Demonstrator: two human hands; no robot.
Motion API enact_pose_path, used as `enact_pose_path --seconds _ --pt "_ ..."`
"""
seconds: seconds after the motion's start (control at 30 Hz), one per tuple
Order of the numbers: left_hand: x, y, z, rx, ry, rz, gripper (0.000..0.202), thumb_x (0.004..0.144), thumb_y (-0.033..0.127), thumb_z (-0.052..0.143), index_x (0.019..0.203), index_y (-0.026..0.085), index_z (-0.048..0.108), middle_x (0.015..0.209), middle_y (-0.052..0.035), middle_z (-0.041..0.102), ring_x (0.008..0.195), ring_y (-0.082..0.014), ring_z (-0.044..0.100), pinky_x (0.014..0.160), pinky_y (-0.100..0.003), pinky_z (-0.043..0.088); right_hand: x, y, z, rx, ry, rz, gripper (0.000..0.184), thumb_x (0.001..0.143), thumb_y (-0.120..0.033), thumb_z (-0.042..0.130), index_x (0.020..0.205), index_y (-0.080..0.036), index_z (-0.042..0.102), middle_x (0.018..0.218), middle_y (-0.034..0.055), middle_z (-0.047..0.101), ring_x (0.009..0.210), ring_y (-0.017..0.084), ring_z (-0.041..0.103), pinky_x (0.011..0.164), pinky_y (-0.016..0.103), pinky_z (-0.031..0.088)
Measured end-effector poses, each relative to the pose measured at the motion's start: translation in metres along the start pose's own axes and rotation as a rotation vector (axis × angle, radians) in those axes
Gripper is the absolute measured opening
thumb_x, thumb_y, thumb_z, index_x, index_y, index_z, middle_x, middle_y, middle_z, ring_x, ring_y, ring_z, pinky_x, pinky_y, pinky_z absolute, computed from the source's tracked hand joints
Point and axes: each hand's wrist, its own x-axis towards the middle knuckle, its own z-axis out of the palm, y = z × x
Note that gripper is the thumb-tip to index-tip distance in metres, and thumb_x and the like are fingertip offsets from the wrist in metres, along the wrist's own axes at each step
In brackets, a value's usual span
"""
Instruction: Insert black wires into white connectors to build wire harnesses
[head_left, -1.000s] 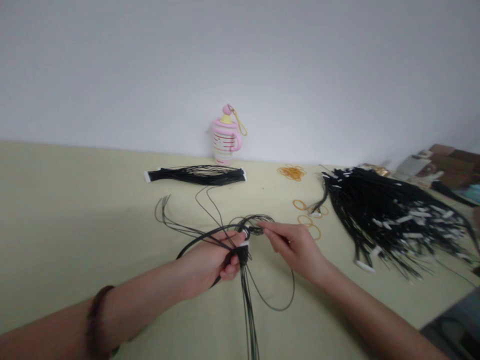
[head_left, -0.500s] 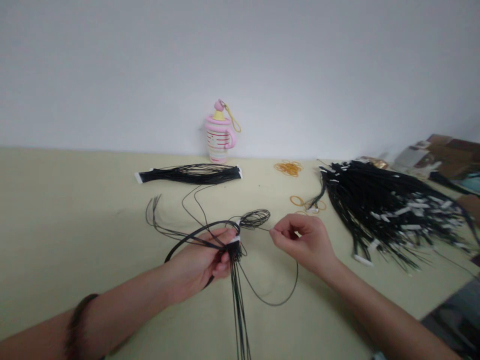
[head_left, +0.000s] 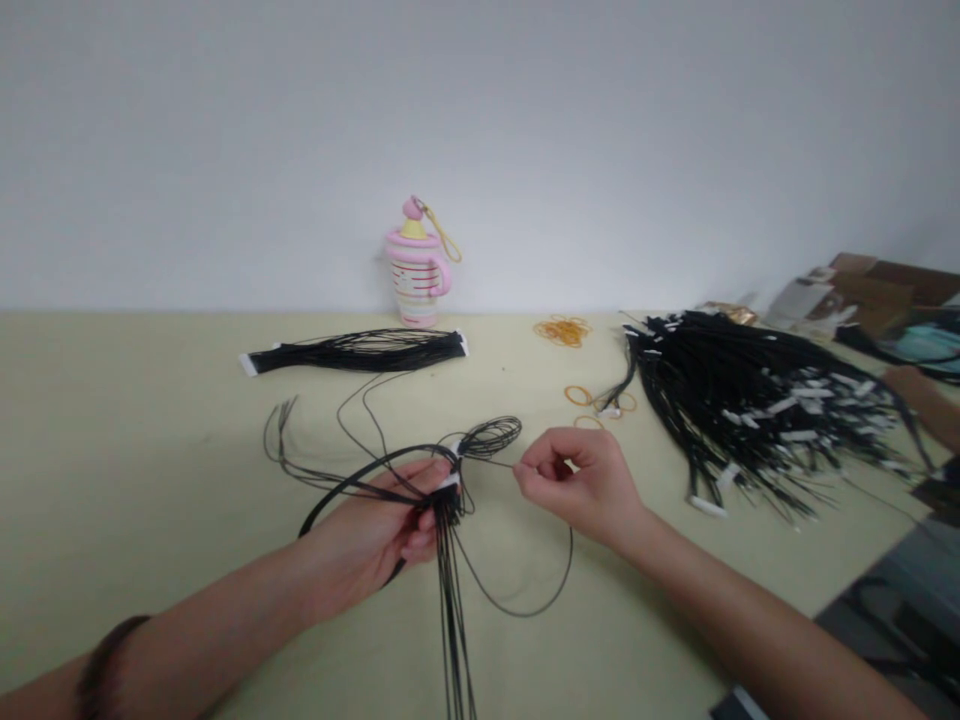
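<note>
My left hand (head_left: 401, 520) is closed around a black wire harness (head_left: 448, 515) near its white connectors (head_left: 450, 481). Loose wires from it hang down toward me and trail out to the left over the wrist. A coiled bundle of thin black wire (head_left: 491, 437) sticks out just beyond the fingertips. My right hand (head_left: 574, 480) pinches a single thin black wire (head_left: 487, 461) between thumb and forefinger, to the right of the connectors. That wire runs taut toward the harness, and a slack loop (head_left: 551, 600) droops below the hand.
Behind my hands lies a flat black wire bundle (head_left: 360, 350) with white ends. A pink-and-white cup (head_left: 416, 275) stands by the wall. Yellow rubber bands (head_left: 562, 331) lie right of it. A large harness pile (head_left: 742, 390) covers the right side, near cardboard boxes (head_left: 874, 290) and another person's hand (head_left: 922, 400).
The whole view has shifted, so things sit a little further left. Both hands keep their holds, and the pinched wire stays stretched between them. Another person's hand shows more at the right edge.
</note>
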Motion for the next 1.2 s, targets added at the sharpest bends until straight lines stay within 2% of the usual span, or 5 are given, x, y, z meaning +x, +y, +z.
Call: enact_pose_path --seconds 0.7,1.03,1.2 --pt "-0.0039 0.0004 0.0022 0.021 0.011 0.013 0.018 0.073 0.03 0.06 0.072 0.014 0.05 0.051 0.0061 0.039 0.041 -0.0013 0.031 0.037 -0.012 0.02 0.0005 0.0014 0.0001 0.032 -0.015 0.051 0.011 0.062 -0.014 0.056 0.051 -0.014 0.054 0.043 -0.006 0.039 0.041 0.004 0.034 0.04 0.016 0.027" --pt "-0.0063 0.0038 0.0069 0.034 0.017 -0.004 0.021 0.074 0.031 0.06 0.068 0.014 0.049 0.047 0.0067 0.038 0.04 -0.0013 0.03 0.037 -0.013 0.019 0.0014 0.0021 0.0004 0.033 -0.014 0.044 0.011 0.061 -0.015 0.056 0.051 -0.014 0.053 0.043 -0.006 0.039 0.041 0.004 0.033 0.04 0.016 0.027" --pt "-0.0071 0.0012 0.0069 0.106 0.005 0.051 0.023 0.075 0.034 0.058 0.067 0.014 0.048 0.049 0.0064 0.038 0.041 -0.0017 0.029 0.038 -0.014 0.018 0.0012 0.0011 -0.0006 0.027 -0.021 0.047 0.011 0.061 -0.014 0.055 0.051 -0.014 0.052 0.043 -0.006 0.038 0.042 0.004 0.033 0.04 0.017 0.027"
